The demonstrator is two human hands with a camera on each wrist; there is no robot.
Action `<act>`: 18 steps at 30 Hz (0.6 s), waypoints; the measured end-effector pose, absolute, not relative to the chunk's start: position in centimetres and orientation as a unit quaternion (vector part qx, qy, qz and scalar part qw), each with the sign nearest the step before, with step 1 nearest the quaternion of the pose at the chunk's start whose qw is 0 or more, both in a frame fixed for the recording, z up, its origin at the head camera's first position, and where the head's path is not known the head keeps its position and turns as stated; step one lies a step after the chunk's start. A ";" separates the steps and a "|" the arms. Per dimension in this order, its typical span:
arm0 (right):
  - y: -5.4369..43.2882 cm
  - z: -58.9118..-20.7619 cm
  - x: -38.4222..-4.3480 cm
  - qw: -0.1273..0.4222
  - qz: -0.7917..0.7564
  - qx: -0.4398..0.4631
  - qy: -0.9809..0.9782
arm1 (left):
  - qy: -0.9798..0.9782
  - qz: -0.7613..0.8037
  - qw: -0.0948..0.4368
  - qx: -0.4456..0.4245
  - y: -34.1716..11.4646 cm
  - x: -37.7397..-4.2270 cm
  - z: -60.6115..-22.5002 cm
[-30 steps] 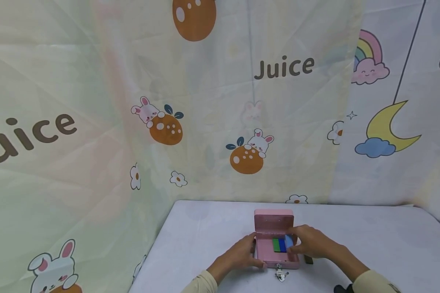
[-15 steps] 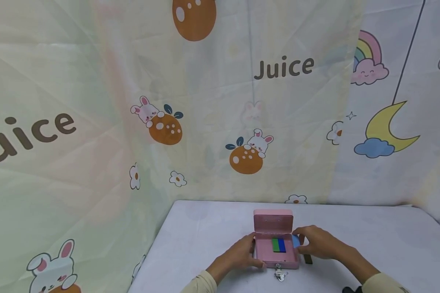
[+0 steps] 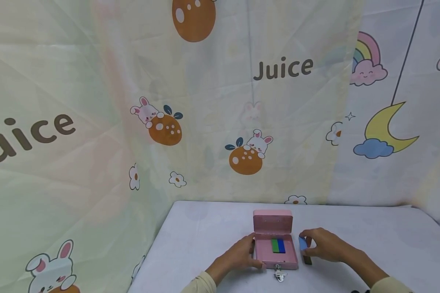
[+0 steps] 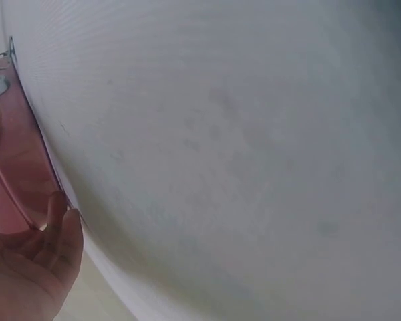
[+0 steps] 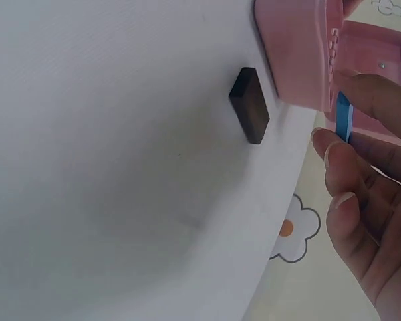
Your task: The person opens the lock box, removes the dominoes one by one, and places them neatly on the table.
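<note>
A pink metal box (image 3: 265, 256) stands on the table with its lid (image 3: 273, 224) raised. Inside lie a green block (image 3: 275, 245) and a dark blue block (image 3: 281, 245), side by side. My left hand (image 3: 242, 254) holds the box's left side, thumb toward the front corner and fingers farther back. To the right of the box, my right hand (image 3: 324, 245) pinches a light blue block (image 5: 343, 119) between thumb and fingers, above the table. A dark, flat block (image 5: 252, 110) lies on the table beside the box, partly under that hand in the head view.
A silver lock piece with a ring (image 3: 279, 275) hangs at the box's front. White cloth covers the table (image 3: 212, 219). Behind it hangs a printed curtain (image 3: 205, 101). Something black shows at the bottom edge near the right sleeve (image 3: 388, 285).
My right hand has lifted the light blue block out of the box and carried it rightward, past the box's right wall. The left hand stays on the box.
</note>
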State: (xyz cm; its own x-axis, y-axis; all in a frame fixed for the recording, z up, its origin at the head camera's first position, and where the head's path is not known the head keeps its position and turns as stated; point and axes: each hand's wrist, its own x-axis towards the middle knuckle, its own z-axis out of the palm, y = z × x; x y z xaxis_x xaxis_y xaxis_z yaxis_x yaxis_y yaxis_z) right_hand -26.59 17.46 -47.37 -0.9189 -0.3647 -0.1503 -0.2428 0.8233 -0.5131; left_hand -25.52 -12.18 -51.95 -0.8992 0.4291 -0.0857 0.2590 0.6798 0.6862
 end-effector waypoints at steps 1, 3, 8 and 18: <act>17.6 -47.4 -26.6 0.123 -0.251 -0.159 0.947 | 0.909 0.353 0.121 0.188 -12.2 -25.5 -52.0; 17.9 -47.5 -26.5 0.125 -0.254 -0.155 0.947 | 0.909 0.352 0.122 0.186 -12.2 -25.5 -52.0; 18.6 -47.6 -26.5 0.131 -0.264 -0.144 0.945 | 0.911 0.350 0.119 0.184 -12.2 -25.4 -52.0; 19.6 -48.8 -26.4 0.156 -0.266 -0.122 0.944 | 0.910 0.348 0.113 0.195 -12.3 -25.3 -51.8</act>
State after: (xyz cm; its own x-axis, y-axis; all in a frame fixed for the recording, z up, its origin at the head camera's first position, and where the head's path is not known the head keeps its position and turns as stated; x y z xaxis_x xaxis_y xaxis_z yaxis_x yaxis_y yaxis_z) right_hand -26.37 19.63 -48.79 -0.9216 -0.3132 -0.2294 -0.1475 0.8291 -0.5392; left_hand -25.33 -12.33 -51.83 -0.8981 0.4342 -0.0703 0.2765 0.6817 0.6774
